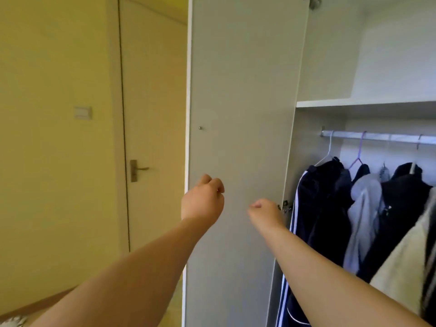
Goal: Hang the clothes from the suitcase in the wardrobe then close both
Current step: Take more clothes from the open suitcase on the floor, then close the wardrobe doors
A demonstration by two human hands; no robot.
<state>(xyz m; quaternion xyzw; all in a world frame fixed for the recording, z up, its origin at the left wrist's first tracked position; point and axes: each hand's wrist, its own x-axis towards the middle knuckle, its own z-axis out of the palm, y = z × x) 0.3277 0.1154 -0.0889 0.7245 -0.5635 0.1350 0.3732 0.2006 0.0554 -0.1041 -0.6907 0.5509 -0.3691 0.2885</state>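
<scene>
Head view | clothes [330, 208] hang on rail [389, 138] inside wardrobe [354, 103] — hanging looks done | door [240, 90] open, closing not yet done; suitcase not in view | left hand [203, 197], right hand [266, 211] — both curled, holding nothing, before door's inner face

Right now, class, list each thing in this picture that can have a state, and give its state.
wardrobe door: open, swung outward.
room door: shut.
rail: loaded.
clothes: hanging from the rail.
left hand: fingers curled, holding nothing visible.
right hand: fingers curled, holding nothing visible.
</scene>
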